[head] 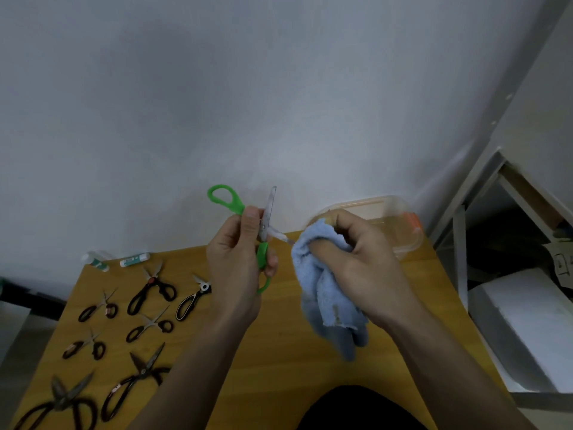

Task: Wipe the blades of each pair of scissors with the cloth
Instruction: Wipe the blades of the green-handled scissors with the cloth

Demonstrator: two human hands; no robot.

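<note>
My left hand (237, 259) grips a pair of green-handled scissors (228, 201) near the pivot, held up above the wooden table (279, 352) with the blades spread wide. One blade points up; the other points right into a light blue cloth (325, 293). My right hand (353, 252) holds the bunched cloth, pinched around that blade's tip, and the rest of the cloth hangs down below the hand. Several black-handled scissors (152, 290) lie on the table's left side.
A clear plastic container with an orange clip (403, 225) stands at the table's back right, just behind my right hand. Two small tubes (135, 259) lie at the back left. A white wall is behind; shelving and a white box (527, 321) stand to the right.
</note>
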